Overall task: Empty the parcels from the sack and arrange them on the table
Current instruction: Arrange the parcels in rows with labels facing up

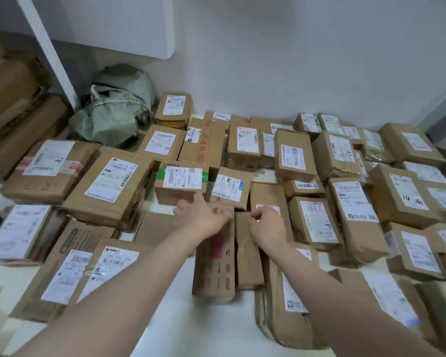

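Several brown cardboard parcels with white labels cover the white table [211, 328]. In the middle lies a long printed parcel [214, 274], with a plain brown parcel [247, 256] against its right side. My left hand [202, 215] lies over the far end of the printed parcel with fingers stretched toward a box with green tape [182, 181]. My right hand [269, 226] hovers over the far end of the plain parcel, fingers loosely curled, holding nothing. The green woven sack [113, 109] lies crumpled at the back left.
Large cardboard boxes [13, 99] are stacked at the far left beside a white post [49, 52]. A white wall [294, 60] runs behind the table. Bare tabletop shows at the front centre between the parcel rows.
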Tool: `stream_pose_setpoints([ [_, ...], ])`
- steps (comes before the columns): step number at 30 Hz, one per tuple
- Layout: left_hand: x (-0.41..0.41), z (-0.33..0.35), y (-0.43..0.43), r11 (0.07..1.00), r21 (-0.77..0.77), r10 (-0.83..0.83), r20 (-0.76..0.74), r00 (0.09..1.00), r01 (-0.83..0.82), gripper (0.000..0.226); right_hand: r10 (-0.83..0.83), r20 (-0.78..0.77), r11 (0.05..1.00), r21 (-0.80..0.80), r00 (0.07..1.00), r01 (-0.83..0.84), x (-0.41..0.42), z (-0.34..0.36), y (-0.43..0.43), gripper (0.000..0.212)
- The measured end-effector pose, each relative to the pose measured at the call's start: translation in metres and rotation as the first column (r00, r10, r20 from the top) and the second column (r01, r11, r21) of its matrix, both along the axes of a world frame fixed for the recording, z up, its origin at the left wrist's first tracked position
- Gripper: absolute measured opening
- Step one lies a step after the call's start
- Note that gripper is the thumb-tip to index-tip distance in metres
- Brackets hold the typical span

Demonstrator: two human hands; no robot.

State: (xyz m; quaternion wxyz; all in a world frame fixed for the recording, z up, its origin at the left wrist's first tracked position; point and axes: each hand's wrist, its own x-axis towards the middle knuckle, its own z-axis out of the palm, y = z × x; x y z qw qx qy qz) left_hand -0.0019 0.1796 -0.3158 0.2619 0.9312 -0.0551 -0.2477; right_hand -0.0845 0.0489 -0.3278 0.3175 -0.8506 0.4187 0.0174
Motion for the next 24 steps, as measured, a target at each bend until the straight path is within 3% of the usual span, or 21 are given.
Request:
stream_pose_setpoints([
  [4,-0.058,-0.015,-0.004,0.990,0.113,-0.067,-0.112,0.991,0.080,0.132,0.095,-0.020,0.994,-0.052,0.995,-0.096,-0.034,-0.013,0.021,0.039],
  [8,-0.080,-0.021,0.015,0.994,0.109,-0.006,0.007,1.000,0.005,0.118,0.222,-0.155,0.966,-0.098,0.963,-0.239,-0.054,-0.021,0.044,0.061],
  [11,-0.079,-0.020,0.031,0.996,0.075,0.037,0.081,0.996,-0.043,0.109,0.250,-0.173,0.958,-0.094,0.952,-0.269,-0.065,-0.024,0.059,0.068],
  [14,-0.077,-0.019,0.042,0.998,0.024,0.054,0.071,0.996,-0.056,0.105,0.133,-0.048,0.991,-0.018,0.990,-0.134,-0.070,-0.017,0.066,0.065],
  [16,-0.076,-0.019,0.045,0.998,0.021,0.054,0.066,0.996,-0.056,0.105,-0.015,0.050,0.994,0.113,0.999,0.010,-0.070,-0.013,0.064,0.065],
  [18,-0.075,-0.019,0.044,0.998,0.026,0.053,0.066,0.996,-0.055,0.106,-0.076,0.099,0.972,0.230,0.992,0.052,-0.072,-0.014,0.056,0.065],
  [24,-0.076,-0.022,0.050,1.000,-0.021,0.017,0.072,0.997,-0.015,0.104,-0.039,-0.052,0.974,0.220,0.998,0.050,-0.090,-0.008,0.062,0.053],
])
